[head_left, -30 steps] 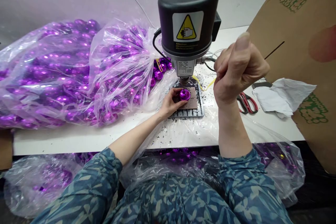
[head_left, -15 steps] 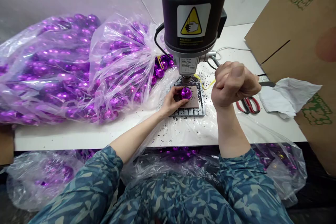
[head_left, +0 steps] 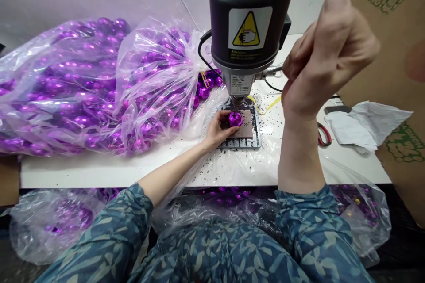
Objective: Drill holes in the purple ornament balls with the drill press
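Observation:
Between the thumb and fingers of my left hand [head_left: 219,130] is a shiny purple ball [head_left: 235,119], faceted like a disco ball. It rests on a brown square board [head_left: 246,130] on the slotted metal base [head_left: 244,143] of a black bench drill press [head_left: 250,17]. The chuck [head_left: 236,101] is just above and behind the ball. My right hand [head_left: 332,57] is closed in a fist, raised to the right of the drill head, around the end of the press's lever [head_left: 275,70]; most of the lever is hidden by the hand.
Big clear bags of purple balls [head_left: 79,88] fill the left of the white table [head_left: 99,172]. Dark chips litter the base. Red-handled scissors [head_left: 324,135], white paper [head_left: 360,126] and a tall cardboard box [head_left: 395,79] stand at the right. More bagged balls [head_left: 66,221] hang below the edge.
My right hand has risen up and to the right, closer to the camera, and now covers part of the scissors. The left hand still holds the ball on the board.

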`<state>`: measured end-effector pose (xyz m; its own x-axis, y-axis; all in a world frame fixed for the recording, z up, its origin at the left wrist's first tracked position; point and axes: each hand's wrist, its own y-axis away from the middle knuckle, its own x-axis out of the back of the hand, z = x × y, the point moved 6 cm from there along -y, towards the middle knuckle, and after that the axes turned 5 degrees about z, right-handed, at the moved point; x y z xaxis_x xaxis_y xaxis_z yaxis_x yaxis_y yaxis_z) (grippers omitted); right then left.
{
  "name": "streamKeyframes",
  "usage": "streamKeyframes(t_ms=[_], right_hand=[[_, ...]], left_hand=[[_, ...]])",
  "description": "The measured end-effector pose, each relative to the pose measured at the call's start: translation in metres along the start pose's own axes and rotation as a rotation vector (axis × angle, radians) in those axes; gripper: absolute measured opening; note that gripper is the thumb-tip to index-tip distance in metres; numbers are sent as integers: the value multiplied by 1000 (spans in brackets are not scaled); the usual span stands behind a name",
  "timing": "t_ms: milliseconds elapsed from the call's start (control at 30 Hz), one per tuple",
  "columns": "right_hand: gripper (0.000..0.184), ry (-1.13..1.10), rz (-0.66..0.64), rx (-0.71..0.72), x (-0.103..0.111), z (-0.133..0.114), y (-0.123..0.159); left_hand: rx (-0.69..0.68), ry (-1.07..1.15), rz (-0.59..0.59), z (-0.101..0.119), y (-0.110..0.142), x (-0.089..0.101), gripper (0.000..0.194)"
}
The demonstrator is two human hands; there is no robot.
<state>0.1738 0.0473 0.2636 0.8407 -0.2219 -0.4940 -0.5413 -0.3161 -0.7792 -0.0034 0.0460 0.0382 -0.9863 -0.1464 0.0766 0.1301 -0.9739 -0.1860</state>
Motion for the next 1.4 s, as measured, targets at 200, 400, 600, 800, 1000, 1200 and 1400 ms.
streamKeyframes(t_ms=[200, 400, 600, 800, 1000, 1200, 1400], right_hand=[[58, 14, -71, -70, -12, 8, -15], [60, -14, -35, -30, -6, 9, -11], [58, -32, -43, -28, -2, 10, -9], [60, 41, -33, -58, -2, 9, -7], [60, 22, -34, -30, -3, 7, -5], [57, -15, -19, -20, -1, 7, -2], [58, -35, -40, 14, -3, 2, -1]], left_hand=[[-252, -235, -656, 53, 97, -8, 42], [-403, -371, -920, 57, 121, 5, 37], [-209, -510, 29, 20, -83, 68, 14], [-143, -720, 10, -6, -155, 63, 39], [-91, -371, 114, 19, -116, 77, 48], [327, 344, -66, 18, -48, 64, 44], [297, 314, -140, -5, -22, 35, 69]])
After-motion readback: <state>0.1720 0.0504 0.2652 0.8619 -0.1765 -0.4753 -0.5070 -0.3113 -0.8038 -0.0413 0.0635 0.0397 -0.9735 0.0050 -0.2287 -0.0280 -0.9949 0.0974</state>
